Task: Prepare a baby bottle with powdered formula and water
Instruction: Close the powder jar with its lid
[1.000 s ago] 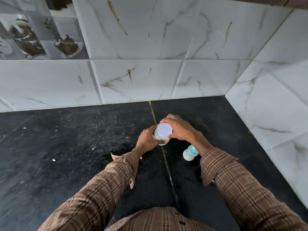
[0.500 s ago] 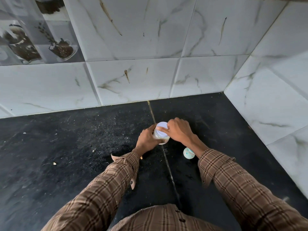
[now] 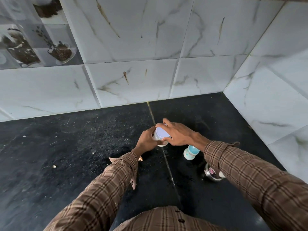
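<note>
A small clear jar of pale powder (image 3: 160, 142) with a white lid (image 3: 161, 132) stands on the black counter (image 3: 70, 155). My left hand (image 3: 147, 139) wraps around the jar's body from the left. My right hand (image 3: 179, 134) grips the lid from above and the right, fingers curled over its rim. A baby bottle (image 3: 190, 152) with a blue collar and white printed body stands just right of the jar, partly under my right wrist.
A small steel cup (image 3: 211, 173) with a red label sits on the counter under my right forearm. White marble-look tiled walls (image 3: 133, 80) close the back and right sides. Crumbs and specks dot the counter at left.
My right hand has turned on the lid, fingers shifting round its rim. The camera tilted, bringing the steel cup into view. The jar and bottle stay in place.
</note>
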